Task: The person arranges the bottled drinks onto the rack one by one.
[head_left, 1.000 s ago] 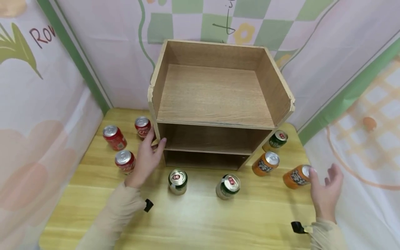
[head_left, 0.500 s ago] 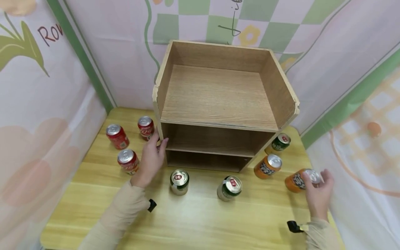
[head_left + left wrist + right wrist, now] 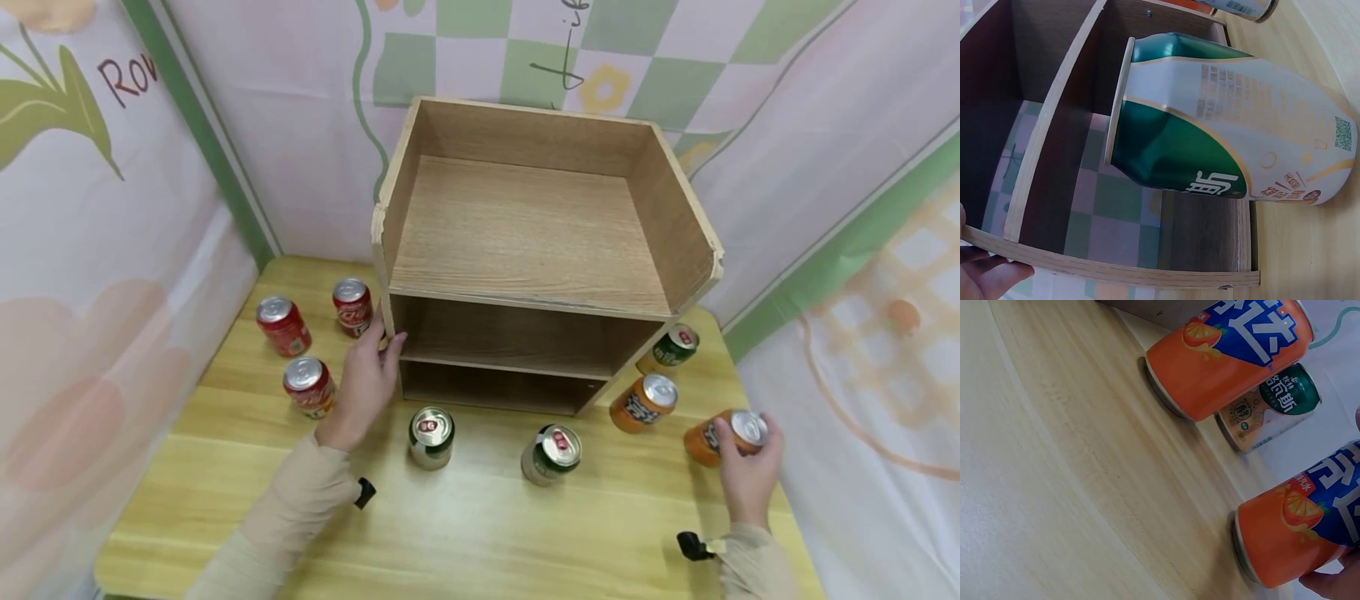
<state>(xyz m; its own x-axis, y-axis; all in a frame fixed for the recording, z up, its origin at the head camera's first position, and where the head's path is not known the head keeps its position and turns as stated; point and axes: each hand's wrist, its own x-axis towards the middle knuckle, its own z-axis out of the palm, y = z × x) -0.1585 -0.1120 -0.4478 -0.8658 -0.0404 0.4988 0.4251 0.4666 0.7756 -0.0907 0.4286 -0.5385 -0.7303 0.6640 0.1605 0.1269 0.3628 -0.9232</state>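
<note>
My left hand (image 3: 365, 385) grips the front edge of the left side panel of a wooden shelf unit (image 3: 525, 229), thumb on one face and fingers on the other. In the left wrist view, its fingers (image 3: 1004, 278) show at the panel's edge. At the far right, my right hand (image 3: 750, 482) holds an upright orange soda can (image 3: 702, 442) near its top. The right wrist view shows that can (image 3: 1285, 544) standing on the table, with a fingertip below it; most of the hand is out of frame.
Red cans (image 3: 283, 327) stand left of the shelf. Two green-and-white cans (image 3: 431, 442) (image 3: 546, 460) stand before it. Another orange can (image 3: 637, 407) and a green-topped can (image 3: 670, 348) are beside its right side. Printed cloth (image 3: 300, 133) hangs around the wooden table (image 3: 450, 542).
My right hand has moved left onto the outer orange can and closed around it. The left hand stays on the shelf panel. The head view has shifted slightly.
</note>
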